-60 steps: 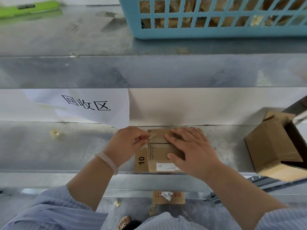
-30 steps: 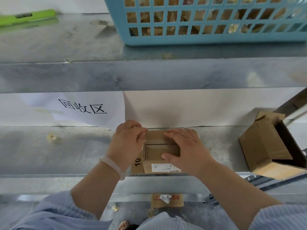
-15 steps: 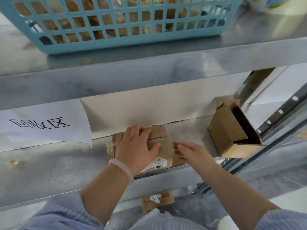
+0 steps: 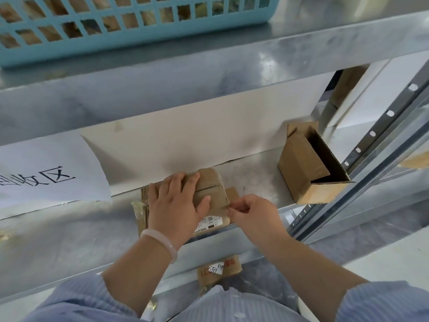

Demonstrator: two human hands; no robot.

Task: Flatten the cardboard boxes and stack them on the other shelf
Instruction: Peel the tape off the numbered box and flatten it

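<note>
Flattened cardboard (image 4: 210, 182) lay on the shelf (image 4: 69, 240) under your left hand (image 4: 176, 205), fingers straight and pressing, while your right hand (image 4: 255, 214) pinched its right edge; you seemed to be squaring the stack, and the next move likely called for reaching the unflattened box (image 4: 299, 166) nearby.

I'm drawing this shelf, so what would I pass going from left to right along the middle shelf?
Paper sign with black writing → left hand, pressing flat on the flattened box → right hand, pinching that box's edge → open cardboard box → metal shelf post.
</note>
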